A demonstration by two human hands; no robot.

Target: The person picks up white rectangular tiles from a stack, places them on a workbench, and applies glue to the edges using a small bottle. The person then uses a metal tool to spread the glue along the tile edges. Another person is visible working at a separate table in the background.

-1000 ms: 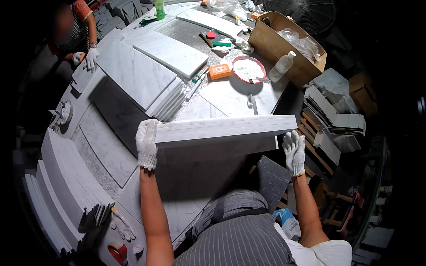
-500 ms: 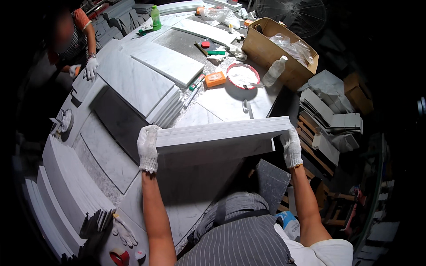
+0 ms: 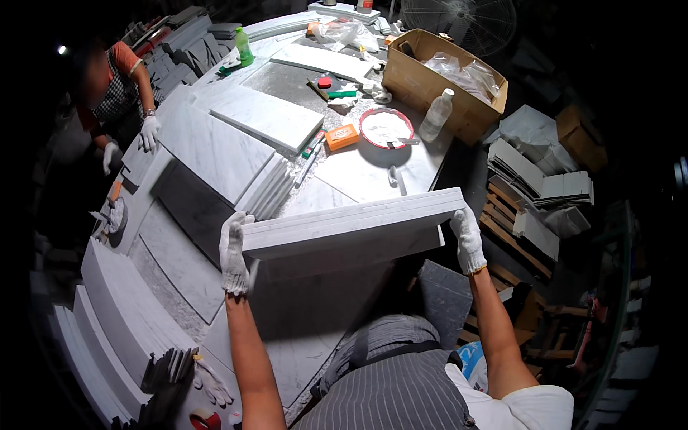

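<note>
I hold a long white marble slab (image 3: 351, 223) on edge above the worktable (image 3: 373, 168), level and crosswise in front of me. My left hand (image 3: 234, 252), in a white work glove, grips its left end. My right hand (image 3: 467, 240), also gloved, grips its right end. The slab's thin edge faces me and looks like a pair of stacked pieces. Beneath it lie flat marble tiles.
A stack of marble tiles (image 3: 236, 147) lies to the left. A red-rimmed bowl of white paste (image 3: 385, 127), an orange block (image 3: 342, 136), a plastic bottle (image 3: 436, 115) and a cardboard box (image 3: 444, 82) stand beyond. Another person (image 3: 118, 100) in gloves works at far left. Curved slabs (image 3: 115, 322) lean lower left.
The slab and both hands have shifted slightly up and away in the picture; the grip on both ends is unchanged.
</note>
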